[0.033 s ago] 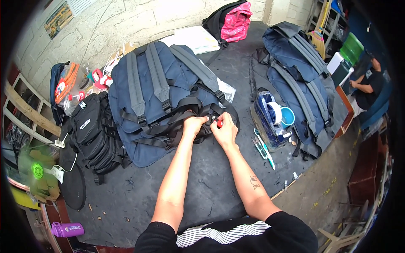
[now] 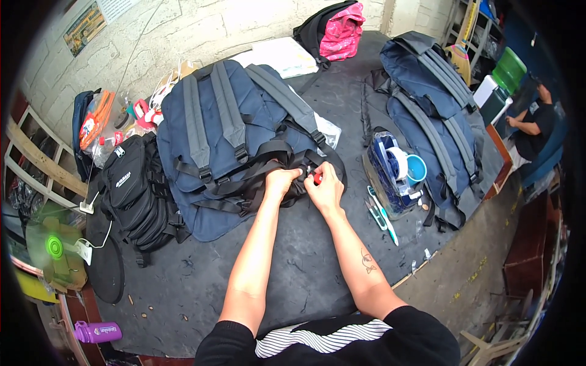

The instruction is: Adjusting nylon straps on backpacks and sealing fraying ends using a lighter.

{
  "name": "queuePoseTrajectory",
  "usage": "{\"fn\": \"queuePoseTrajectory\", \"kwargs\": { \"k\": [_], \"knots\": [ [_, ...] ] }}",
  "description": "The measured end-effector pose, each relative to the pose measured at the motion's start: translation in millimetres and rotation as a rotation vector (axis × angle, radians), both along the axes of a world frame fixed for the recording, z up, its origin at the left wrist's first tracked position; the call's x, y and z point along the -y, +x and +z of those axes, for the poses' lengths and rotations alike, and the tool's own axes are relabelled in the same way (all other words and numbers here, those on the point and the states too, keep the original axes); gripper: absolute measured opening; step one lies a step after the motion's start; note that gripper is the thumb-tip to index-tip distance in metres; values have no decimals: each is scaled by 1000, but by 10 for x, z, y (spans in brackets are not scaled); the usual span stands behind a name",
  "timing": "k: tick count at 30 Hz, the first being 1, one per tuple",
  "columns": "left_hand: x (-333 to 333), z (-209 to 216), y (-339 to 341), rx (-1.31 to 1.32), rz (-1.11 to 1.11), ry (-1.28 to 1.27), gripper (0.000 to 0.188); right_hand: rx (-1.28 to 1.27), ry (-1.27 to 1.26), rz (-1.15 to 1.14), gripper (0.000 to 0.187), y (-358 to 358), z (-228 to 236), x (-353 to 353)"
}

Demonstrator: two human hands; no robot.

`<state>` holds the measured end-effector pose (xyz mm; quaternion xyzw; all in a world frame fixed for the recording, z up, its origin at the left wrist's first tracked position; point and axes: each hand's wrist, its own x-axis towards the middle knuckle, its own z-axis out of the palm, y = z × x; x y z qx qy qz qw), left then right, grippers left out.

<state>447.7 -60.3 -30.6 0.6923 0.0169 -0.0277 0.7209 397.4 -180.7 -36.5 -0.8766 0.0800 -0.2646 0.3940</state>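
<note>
Hands (image 2: 328,190) on black straps (image 2: 274,147) (right: red object (image 2: 318,179))

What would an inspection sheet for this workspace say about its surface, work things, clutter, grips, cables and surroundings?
Surface: dark tabletop, small scraps scattered on it.
Work things: blue-and-grey bag with black straps; small red item.
Clutter: black backpack left; teal cup, slim teal-and-white tool right; purple bottle lower left.
Grips: left grip at the straps, exact hold hidden; right grip pinching the red item.
Cables: white cable at left, by the black backpack.
Surroundings: pale block wall, green fan left, seated person at right.
</note>
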Motion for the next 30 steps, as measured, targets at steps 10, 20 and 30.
{"fn": "queuePoseTrajectory", "kwargs": {
  "k": [10, 20, 30],
  "knots": [
    [-32, -196, 74, 185, 51, 55, 40, 32, 18, 11, 24, 14, 8, -80],
    [-9, -179, 64, 157, 57, 59, 41, 37, 21, 4, 24, 10, 20, -61],
    [-47, 131, -28, -27, -156, -169, 57, -91, 916, 343, 12, 218, -182, 108]
  ]
}}
